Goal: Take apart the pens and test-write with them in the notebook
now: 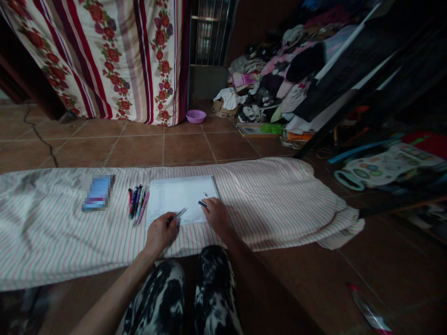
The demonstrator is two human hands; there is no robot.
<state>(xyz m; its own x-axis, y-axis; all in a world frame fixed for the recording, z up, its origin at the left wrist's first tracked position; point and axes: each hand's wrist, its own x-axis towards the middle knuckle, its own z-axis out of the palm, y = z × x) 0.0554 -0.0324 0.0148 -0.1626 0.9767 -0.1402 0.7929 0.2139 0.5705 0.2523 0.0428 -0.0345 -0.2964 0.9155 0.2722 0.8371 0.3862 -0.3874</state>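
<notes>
My left hand [161,231] is closed around a slim pen part [180,213], dark near my fingers and pale toward its tip, which points up and right over the notebook page. Between the fingers of my right hand [215,215] is a short black pen piece [202,204]; its far end is hidden by the hand. Under both hands lies an open spiral notebook [178,188] with a mostly white page. A small dark-and-silver pen tip [205,194] rests on the page just above my right hand. Left of the notebook, several pens [138,202] lie side by side.
A phone [98,193] with a lit screen lies at the left on the striped cloth [279,200]. Beyond are a tiled floor, a purple basin [196,116], a floral curtain [115,60] and a heap of clothes [272,83]. A bottle [370,311] lies at lower right.
</notes>
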